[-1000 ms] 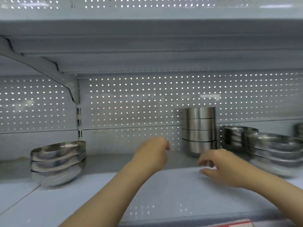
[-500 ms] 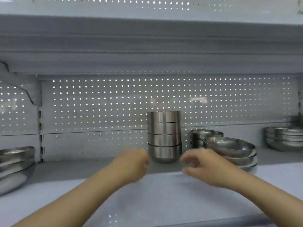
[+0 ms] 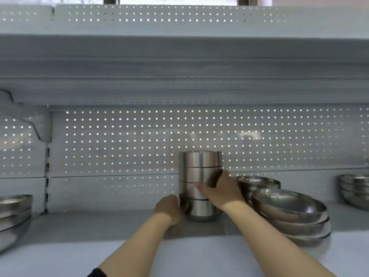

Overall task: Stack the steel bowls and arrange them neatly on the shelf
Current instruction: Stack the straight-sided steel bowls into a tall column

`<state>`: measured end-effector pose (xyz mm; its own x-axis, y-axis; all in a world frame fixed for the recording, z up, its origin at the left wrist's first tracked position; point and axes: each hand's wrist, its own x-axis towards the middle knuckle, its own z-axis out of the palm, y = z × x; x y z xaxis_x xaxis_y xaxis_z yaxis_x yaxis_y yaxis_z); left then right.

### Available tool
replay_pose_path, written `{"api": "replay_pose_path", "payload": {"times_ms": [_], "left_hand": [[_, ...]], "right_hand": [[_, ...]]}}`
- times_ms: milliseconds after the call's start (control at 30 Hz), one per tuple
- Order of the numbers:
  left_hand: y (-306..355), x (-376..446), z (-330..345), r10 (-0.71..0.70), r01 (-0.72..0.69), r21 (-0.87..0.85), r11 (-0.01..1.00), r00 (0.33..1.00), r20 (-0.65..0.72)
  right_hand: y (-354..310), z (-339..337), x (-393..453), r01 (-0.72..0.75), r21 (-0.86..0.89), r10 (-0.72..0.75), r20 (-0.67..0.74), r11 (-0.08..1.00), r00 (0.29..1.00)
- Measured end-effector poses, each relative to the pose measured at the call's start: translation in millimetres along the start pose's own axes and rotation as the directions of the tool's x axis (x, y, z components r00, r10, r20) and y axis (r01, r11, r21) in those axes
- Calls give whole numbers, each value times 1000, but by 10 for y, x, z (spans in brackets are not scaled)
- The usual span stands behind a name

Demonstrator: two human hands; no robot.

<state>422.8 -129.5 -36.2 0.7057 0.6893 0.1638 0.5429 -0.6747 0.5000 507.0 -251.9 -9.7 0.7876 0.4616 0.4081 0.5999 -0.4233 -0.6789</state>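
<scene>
- A tall stack of four straight-sided steel bowls [image 3: 200,184] is standing upright on the shelf [image 3: 123,248], close to the perforated back panel [image 3: 119,142], and both hands are meeting on it.
- The left hand [image 3: 168,208] is curling around the lowest bowl on the stack's left side; its fingertips are hidden behind the steel, but the grip is plainly wrapping the bowl's wall.
- The right hand [image 3: 220,193] is clasping the stack higher up, on its right side, with the thumb lying across the front near the third bowl and the fingers reaching round the second bowl.
- So each grip is grasping the same stack, the left one low, the right one above it and on the opposite flank.
- Just to the right of the right grip, a pile of wide shallow bowls [image 3: 289,214] is sitting on the shelf, and a smaller pile of bowls [image 3: 257,181] is standing behind it, partly hidden by the right wrist.
- Well to the right of both grips, another bowl pile [image 3: 355,188] is resting near the frame edge.
- Well to the left of the left grip, a further bowl stack [image 3: 14,212] is showing partly, cut by the frame.
- A dark sleeve edge [image 3: 96,272] is peeking in on the left forearm.
</scene>
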Motion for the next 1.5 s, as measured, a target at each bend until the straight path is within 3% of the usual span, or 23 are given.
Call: {"api": "replay_pose_path", "payload": {"times_ms": [100, 300, 433, 800, 1167, 1500], "left_hand": [[-59, 75, 96, 15, 24, -278, 960, 990, 140], [-17, 57, 117, 82, -16, -406, 914, 986, 144], [-45, 78, 152, 94, -31, -402, 915, 986, 138], [-87, 137, 227, 126, -58, -439, 897, 984, 128], [-61, 159, 282, 135, -89, -424, 901, 988, 81], [-109, 216, 302, 151, -95, -451, 888, 984, 90]], "right_hand": [[29, -4, 37, -8, 97, 5, 37, 995, 999], [113, 78, 31, -62, 242, 46, 69, 968, 997], [157, 100, 35, -131, 271, 107, 103, 954, 989], [163, 99, 19, -97, 401, 88, 42, 911, 995], [195, 141, 100, -47, 361, 64, -36, 931, 997], [223, 158, 114, -47, 376, 57, -14, 925, 998]]}}
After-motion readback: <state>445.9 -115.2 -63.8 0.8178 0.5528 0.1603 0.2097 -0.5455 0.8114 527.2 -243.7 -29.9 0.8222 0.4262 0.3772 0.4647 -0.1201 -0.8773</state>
